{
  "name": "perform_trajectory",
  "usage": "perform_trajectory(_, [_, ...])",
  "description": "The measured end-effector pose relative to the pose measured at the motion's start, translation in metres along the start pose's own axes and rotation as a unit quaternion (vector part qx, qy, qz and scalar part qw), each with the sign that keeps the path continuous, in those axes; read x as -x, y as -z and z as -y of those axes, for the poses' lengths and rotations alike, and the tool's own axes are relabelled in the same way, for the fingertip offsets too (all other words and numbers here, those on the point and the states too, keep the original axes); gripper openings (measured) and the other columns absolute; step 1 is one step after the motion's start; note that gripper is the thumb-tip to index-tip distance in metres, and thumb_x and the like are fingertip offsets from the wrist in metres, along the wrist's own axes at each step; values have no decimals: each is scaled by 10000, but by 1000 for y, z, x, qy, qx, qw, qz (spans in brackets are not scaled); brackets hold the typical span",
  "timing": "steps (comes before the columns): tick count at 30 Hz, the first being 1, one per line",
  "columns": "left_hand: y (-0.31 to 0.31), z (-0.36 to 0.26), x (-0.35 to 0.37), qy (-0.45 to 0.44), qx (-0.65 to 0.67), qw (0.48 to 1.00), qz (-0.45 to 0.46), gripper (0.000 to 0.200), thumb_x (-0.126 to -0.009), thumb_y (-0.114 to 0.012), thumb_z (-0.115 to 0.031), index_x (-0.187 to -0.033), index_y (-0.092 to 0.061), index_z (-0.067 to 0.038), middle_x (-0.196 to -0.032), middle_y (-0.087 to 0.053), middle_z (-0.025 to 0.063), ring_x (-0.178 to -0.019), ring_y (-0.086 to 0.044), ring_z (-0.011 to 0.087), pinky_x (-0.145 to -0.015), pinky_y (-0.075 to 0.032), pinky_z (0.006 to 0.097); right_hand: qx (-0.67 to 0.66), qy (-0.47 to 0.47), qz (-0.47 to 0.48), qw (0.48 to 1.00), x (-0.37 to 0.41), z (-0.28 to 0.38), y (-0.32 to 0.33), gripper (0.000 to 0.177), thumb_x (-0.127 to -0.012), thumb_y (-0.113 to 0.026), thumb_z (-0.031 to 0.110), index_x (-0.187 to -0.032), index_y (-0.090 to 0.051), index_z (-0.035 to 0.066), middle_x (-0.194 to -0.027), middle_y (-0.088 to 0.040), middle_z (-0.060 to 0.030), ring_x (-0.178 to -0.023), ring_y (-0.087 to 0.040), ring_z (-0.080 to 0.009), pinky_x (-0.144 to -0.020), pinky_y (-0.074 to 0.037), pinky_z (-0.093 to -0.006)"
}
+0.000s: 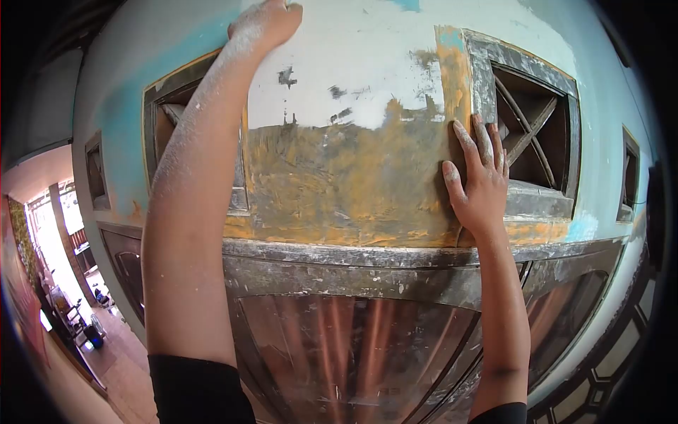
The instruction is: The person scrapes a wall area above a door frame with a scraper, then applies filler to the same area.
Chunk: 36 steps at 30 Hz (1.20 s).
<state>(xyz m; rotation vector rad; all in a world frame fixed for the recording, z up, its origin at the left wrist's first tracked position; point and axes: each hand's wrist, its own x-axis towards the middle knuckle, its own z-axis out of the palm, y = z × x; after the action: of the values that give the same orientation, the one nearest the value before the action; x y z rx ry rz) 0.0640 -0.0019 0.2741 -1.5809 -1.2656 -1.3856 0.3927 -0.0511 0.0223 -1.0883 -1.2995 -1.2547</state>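
My left hand (272, 27) is raised to the top edge of the view, its fingers curled closed near the white upper part of the wall (353, 56). What it holds, if anything, is hidden. White dust coats that wrist and forearm. My right hand (482, 185) lies with fingers stretched upward at the left side of a dark wooden vent frame (537, 205), its fingertips whitened. Between the two arms, a rough grey and ochre patch (339, 184) spreads below the white coating, with dark scraped spots along their border.
Another framed vent (164, 92) sits behind my left forearm. Below runs a worn wooden beam (353, 272) above glazed door panels (360, 353). Turquoise paint (123, 113) shows on the left. A bright doorway (60, 240) and tiled floor (120, 346) lie at far left.
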Motion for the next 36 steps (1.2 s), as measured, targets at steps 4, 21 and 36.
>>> perform_trajectory(4, [-5,30,10,-29,-50,998,-7,655,-968,-438,-493,-1518,-470,-139,-1447,-574,213,-1333,-547,400,-1119,-416,513,1,1,0,1000,1,0,-1,582,-952,-592,388,-1516,-502,275,-1643,-370,-71,-1531,-280,-368,-1207,-232,-613])
perform_trajectory(21, [25,52,-17,13,-9,1000,3,642,-993,-465,-426,-1475,-480,-2,-1511,-491,260,-1403,-481,390,-1180,-366,460,9,0,4,1000,-1,1,-1,583,-947,-593,383,-1512,-510,266,-1641,-376,-67,-1522,-286,-391,-1199,-243,-614])
perform_trajectory(36, [-28,85,204,-44,73,995,47,654,-924,-555,-316,-1556,-401,-259,-1083,-709,225,-955,-696,406,-911,-537,519,32,-8,3,999,12,7,1,552,-981,-585,350,-1513,-506,227,-1628,-392,-90,-1518,-299,-368,-1230,-228,-517])
